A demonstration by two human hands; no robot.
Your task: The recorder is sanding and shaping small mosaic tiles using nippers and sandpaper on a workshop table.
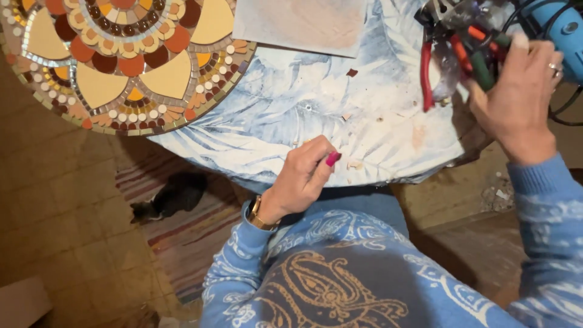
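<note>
My left hand point(306, 173) rests at the near edge of a round table covered with a blue-and-white leaf-print cloth point(291, 109); its fingers are curled and pinch a small piece I cannot make out. My right hand point(516, 91) reaches to the upper right into a heap of hand tools point(461, 48) with red, orange and green handles. Its fingers lie on the tools, and whether they grip one is unclear. A round mosaic point(121, 61) of cream, orange and brown tiles lies at the upper left.
A pale sheet point(300, 21) lies at the table's top centre. Small tile chips point(352, 73) dot the cloth. A blue power tool point(562, 27) with black cable sits at the far right. A dark cat point(173, 197) lies on a striped rug below.
</note>
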